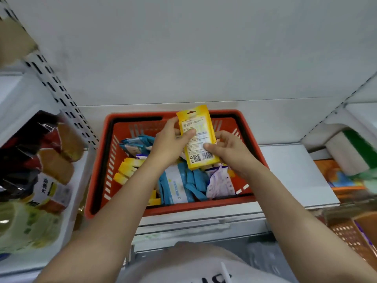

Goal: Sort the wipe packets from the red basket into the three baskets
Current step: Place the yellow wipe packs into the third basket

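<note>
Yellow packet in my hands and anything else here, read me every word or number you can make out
yellow packet: small print, barcode and QR code, too blurred to read.
bottle label: large characters, not legible.
white shirt: partial dark letters, cut off.
blue packets: print unreadable.

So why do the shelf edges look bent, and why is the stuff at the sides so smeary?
Head view: the wide-angle lens bows the shelf rails; the goods at the far left and right edges are blurred, while the yellow packet held by both hands, left hand and right hand, over the red basket stays fairly sharp; lighting is flat, without hard shadows.
</note>
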Demonstrator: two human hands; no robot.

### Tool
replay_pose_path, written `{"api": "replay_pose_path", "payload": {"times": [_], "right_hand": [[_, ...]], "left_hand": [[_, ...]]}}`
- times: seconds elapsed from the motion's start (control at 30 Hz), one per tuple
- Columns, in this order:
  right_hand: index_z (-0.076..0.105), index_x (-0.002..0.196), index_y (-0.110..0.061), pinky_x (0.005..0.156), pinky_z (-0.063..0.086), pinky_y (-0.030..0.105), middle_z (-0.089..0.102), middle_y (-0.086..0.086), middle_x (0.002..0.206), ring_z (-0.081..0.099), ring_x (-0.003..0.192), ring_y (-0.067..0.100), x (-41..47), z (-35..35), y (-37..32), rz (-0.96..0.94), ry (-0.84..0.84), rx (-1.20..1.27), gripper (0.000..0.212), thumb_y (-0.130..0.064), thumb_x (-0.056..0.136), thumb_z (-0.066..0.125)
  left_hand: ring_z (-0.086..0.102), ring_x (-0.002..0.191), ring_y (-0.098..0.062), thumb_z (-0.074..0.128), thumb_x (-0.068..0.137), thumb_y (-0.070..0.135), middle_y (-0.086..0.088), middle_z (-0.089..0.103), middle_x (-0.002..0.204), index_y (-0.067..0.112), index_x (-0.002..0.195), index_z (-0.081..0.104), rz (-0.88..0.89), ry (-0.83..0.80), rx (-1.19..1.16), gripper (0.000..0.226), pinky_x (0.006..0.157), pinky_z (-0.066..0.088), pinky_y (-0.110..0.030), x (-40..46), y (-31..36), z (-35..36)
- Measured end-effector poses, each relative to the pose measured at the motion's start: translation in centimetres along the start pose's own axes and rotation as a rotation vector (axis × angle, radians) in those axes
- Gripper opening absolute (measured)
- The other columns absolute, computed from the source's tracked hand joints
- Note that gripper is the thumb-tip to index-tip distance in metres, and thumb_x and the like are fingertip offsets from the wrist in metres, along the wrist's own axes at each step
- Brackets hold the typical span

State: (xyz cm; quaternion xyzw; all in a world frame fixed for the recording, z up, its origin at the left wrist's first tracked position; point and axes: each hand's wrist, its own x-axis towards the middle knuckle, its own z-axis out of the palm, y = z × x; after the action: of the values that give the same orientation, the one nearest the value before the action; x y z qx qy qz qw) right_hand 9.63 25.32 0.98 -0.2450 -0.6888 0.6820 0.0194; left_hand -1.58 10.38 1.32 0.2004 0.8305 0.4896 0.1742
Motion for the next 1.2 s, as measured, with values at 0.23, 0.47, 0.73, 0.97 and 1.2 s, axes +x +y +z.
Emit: {"api": "replay_pose_path", "payload": {"times": [0.23, 0.47, 0.73, 0.97, 1.2], "right_hand": [[0.063, 0.098, -0.023, 0.072, 0.049, 0.037, 0.067, -0.002, 0.095, 0.059, 0.091, 0.022, 0.2, -0.2, 0.5, -0.570, 0.418, -0.929, 0.026, -0.024, 0.077, 0.078], [0.051, 0.135, -0.029, 0.100, 0.046, 0.031, 0.056, -0.012, 0.133, 0.053, 0.120, 0.007, 0.6, -1.7, -0.4, -0.300, 0.208, -0.481, 0.065, -0.041, 0.077, 0.079], [0.069, 0.104, -0.019, 0.079, 0.058, 0.042, 0.072, 0.000, 0.093, 0.069, 0.084, 0.019, -0.4, -5.6, -0.7, -0.094, 0.604, -0.436, 0.046, -0.049, 0.071, 0.082], [0.070, 0.099, -0.023, 0.081, 0.057, 0.046, 0.073, -0.004, 0.089, 0.070, 0.084, 0.018, -2.6, -7.7, 0.8, 0.005, 0.624, -0.430, 0.041, -0.050, 0.071, 0.081], [0.066, 0.096, -0.022, 0.083, 0.056, 0.044, 0.070, -0.004, 0.091, 0.067, 0.088, 0.019, -2.6, -7.7, 0.6, 0.065, 0.625, -0.489, 0.037, -0.051, 0.076, 0.077]], "left_hand": [[0.072, 0.099, -0.021, 0.078, 0.072, 0.060, -0.007, 0.064, 0.125, 0.018, 0.142, 0.046, -0.197, -0.096, -0.476, 0.088, 0.081, 0.060, -0.046, 1.8, 2.2, 1.0], [0.071, 0.085, -0.015, 0.079, 0.078, 0.002, 0.000, 0.074, 0.096, 0.025, 0.113, 0.063, -0.069, -0.159, -0.502, 0.044, 0.068, 0.059, -0.031, 2.8, 1.2, 1.0], [0.064, 0.106, -0.018, 0.075, 0.087, 0.024, -0.004, 0.067, 0.112, 0.010, 0.131, 0.055, -0.083, -0.095, -0.288, 0.050, 0.091, 0.051, -0.031, 5.7, 0.2, 4.2], [0.060, 0.110, -0.021, 0.075, 0.083, 0.043, -0.001, 0.063, 0.121, 0.016, 0.128, 0.061, -0.072, -0.208, 0.069, 0.054, 0.092, 0.052, -0.037, 6.9, -1.3, 8.7], [0.065, 0.097, -0.023, 0.081, 0.080, 0.032, -0.001, 0.070, 0.102, 0.016, 0.107, 0.071, -0.088, -0.123, 0.108, 0.033, 0.082, 0.051, -0.034, 7.2, -1.3, 8.8]]}}
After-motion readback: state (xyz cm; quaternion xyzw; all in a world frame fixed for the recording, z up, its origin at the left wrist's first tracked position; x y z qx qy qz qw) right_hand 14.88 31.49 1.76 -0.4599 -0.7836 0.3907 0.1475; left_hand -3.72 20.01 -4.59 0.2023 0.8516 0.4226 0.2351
